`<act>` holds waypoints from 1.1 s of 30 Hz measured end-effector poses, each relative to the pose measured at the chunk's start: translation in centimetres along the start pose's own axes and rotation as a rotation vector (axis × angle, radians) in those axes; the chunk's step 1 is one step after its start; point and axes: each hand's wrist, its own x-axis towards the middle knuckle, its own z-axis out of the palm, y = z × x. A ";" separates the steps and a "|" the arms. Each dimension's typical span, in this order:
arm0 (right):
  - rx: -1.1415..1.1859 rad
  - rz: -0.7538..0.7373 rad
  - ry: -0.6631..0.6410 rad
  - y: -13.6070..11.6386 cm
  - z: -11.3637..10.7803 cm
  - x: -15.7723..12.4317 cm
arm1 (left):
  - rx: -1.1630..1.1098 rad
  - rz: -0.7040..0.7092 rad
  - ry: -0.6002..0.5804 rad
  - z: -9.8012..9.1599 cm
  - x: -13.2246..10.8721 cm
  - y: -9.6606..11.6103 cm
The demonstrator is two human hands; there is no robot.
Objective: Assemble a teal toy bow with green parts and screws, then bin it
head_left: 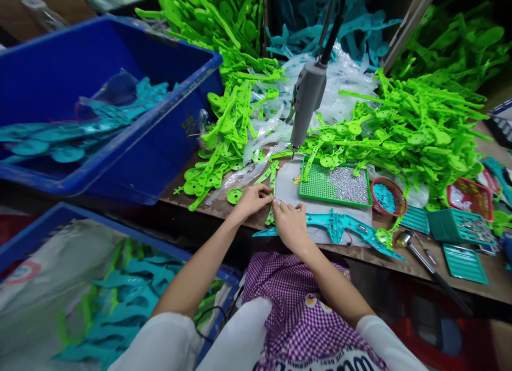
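Note:
A narrow bright green plastic strip with holes lies between my two hands at the table's front. My left hand is closed, its fingertips pinched on the strip's edge. From the other side, my right hand has its fingers curled in, with thumb and forefinger meeting the same strip. Under and beside my right hand lies a long teal plastic half shell, shaped like a bow, with small parts along its inside. Whatever sits between my fingertips is too small to make out.
A grey electric screwdriver hangs above the table. Behind my hands, a green tray holds small metal screws. A red basket with blue pieces, a hammer, green part piles and blue bins surround the spot.

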 end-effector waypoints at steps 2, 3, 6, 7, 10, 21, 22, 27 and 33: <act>0.026 -0.005 0.019 0.2 0.2 -0.2 | -0.021 -0.014 0.017 0.2 -0.2 0.1; 0.038 -0.009 0.029 0.3 0.4 -0.4 | -0.023 -0.022 0.028 0.3 -0.2 0.1; 0.065 -0.032 0.060 0.6 0.9 -0.8 | -0.006 -0.049 0.061 0.5 -0.3 0.2; 0.072 -0.039 0.070 0.7 1.1 -0.9 | 0.001 -0.057 0.072 0.6 -0.3 0.2; 0.099 -0.053 0.080 1.1 1.4 -1.1 | -0.013 -0.076 0.093 0.7 -0.3 0.1; 0.157 -0.061 0.079 1.5 1.8 -0.8 | -0.068 -0.170 0.132 1.3 0.1 0.6; 0.154 -0.063 0.083 1.5 1.8 -0.8 | -0.065 -0.171 0.134 1.3 0.2 0.6; 0.153 -0.104 0.102 2.1 1.4 -1.0 | -0.057 -0.155 0.131 1.4 0.2 0.7; 0.140 -0.039 0.128 2.9 0.1 -1.7 | -0.056 -0.051 0.154 1.2 -0.2 0.9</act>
